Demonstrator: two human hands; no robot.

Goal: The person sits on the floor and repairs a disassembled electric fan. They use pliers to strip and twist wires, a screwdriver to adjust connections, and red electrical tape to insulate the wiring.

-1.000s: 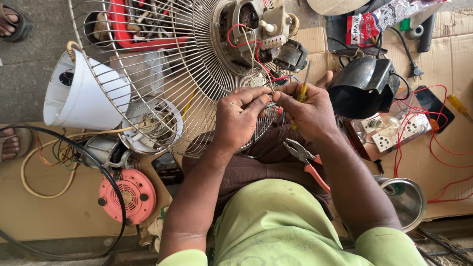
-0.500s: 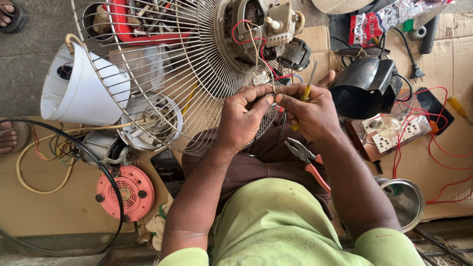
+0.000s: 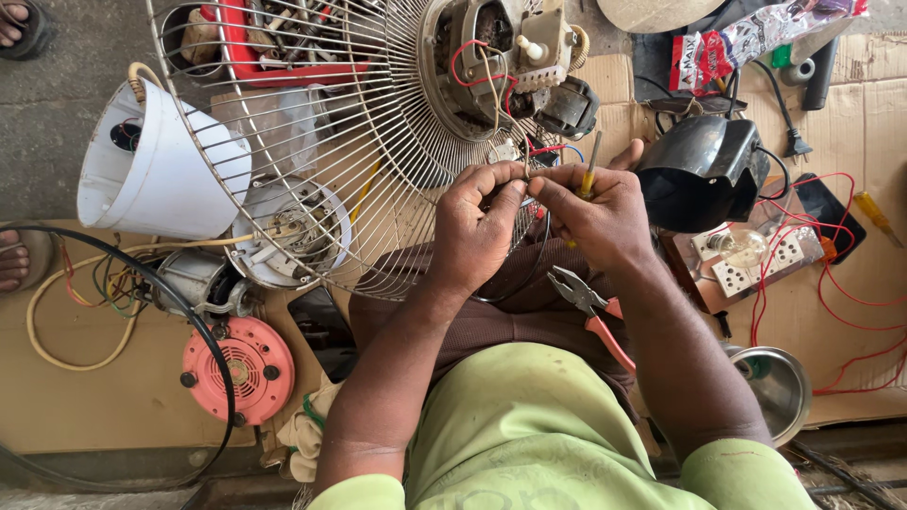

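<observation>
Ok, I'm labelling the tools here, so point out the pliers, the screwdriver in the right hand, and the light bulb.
pliers (image 3: 578, 289), head view, on the metal jaws
screwdriver (image 3: 590, 162), head view, on the shaft
right hand (image 3: 605, 212), head view, on its back
light bulb (image 3: 742, 247), head view, on the glass

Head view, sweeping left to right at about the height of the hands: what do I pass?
White cone-shaped housing → wire fan guard → left hand → right hand with a yellow-handled screwdriver → black motor cover → socket board with a bulb → red wires.
</observation>
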